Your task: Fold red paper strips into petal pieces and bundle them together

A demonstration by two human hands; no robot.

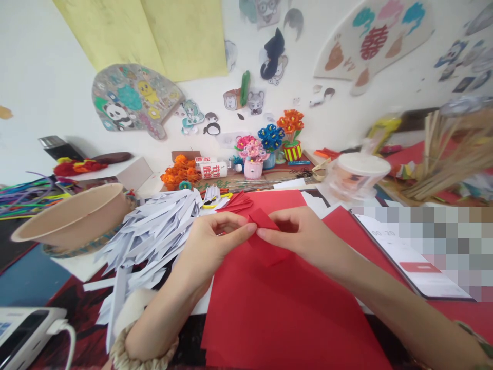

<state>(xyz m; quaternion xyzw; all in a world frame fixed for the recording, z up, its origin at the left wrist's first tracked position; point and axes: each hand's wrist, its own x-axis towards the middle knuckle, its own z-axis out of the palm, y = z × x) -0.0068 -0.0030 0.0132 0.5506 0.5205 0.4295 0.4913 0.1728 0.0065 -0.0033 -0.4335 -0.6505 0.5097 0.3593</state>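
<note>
Between my two hands is a small folded piece of red paper [268,245], held above a stack of red paper sheets [292,313]. My left hand [215,239] pinches its left edge between thumb and fingers. From the other side, my right hand [298,234] grips it, with the thumb close to the left thumb. Part of the folded paper is hidden behind my fingers. Just beyond lie several narrow folded red strips [236,202]. To the left spreads a large heap of folded white paper strips [150,231].
A beige bowl [77,216] stands at the left, near a white device with a cable [26,334]. At right lies a lit phone or tablet [408,257]. Pipe-cleaner flowers in pots [253,167], a white bottle [213,168] and a lidded tub [358,174] line the back.
</note>
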